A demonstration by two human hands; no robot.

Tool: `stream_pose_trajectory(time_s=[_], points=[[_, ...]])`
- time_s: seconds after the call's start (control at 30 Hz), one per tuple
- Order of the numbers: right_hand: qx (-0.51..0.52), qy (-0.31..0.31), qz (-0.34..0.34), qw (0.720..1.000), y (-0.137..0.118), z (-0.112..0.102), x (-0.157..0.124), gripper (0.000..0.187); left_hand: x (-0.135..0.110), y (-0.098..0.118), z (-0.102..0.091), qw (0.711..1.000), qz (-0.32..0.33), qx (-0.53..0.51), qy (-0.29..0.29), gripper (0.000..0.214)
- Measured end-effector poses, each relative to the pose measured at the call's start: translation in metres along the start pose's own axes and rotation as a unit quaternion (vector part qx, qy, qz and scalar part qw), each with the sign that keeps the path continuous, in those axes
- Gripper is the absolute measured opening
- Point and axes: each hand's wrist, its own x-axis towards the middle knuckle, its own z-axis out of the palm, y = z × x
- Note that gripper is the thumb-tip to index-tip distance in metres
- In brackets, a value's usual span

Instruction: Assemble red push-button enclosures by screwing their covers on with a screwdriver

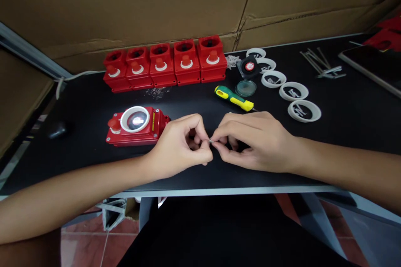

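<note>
Thumb and forefinger of my left hand (184,146) pinch a tiny pale piece (210,141), too small to name. From the other side my right hand (257,142) pinches the same piece, so the fingertips of both hands nearly meet above the black table. Left of my left hand lies a red box-shaped device (133,135) with a white ring (135,119) around a clear window and a red knob (114,124). A green and yellow screwdriver (234,98) rests just beyond my right hand, its tip partly hidden.
Several red housings (187,66) stand in a row against the cardboard wall (150,8). White rings (304,111) with small parts inside line the right side. Near them are a clear disc (246,88), a black square part (249,66), metal rods (322,60) and a phone-like slab (372,66).
</note>
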Motion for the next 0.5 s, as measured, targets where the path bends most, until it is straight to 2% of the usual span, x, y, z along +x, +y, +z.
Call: stream_pose_trajectory(time_s=[0.33, 0.5], points=[[-0.042, 0.003, 0.005, 0.999, 0.0009, -0.0002, 0.0006, 0.012, 0.0027, 0.0014, -0.0011, 0.996, -0.037, -0.065, -0.051, 0.017], [0.003, 0.002, 0.042, 0.999, 0.0009, -0.0012, -0.0008, 0.011, 0.0008, 0.0001, -0.0032, 0.996, -0.032, -0.05, -0.065, 0.021]])
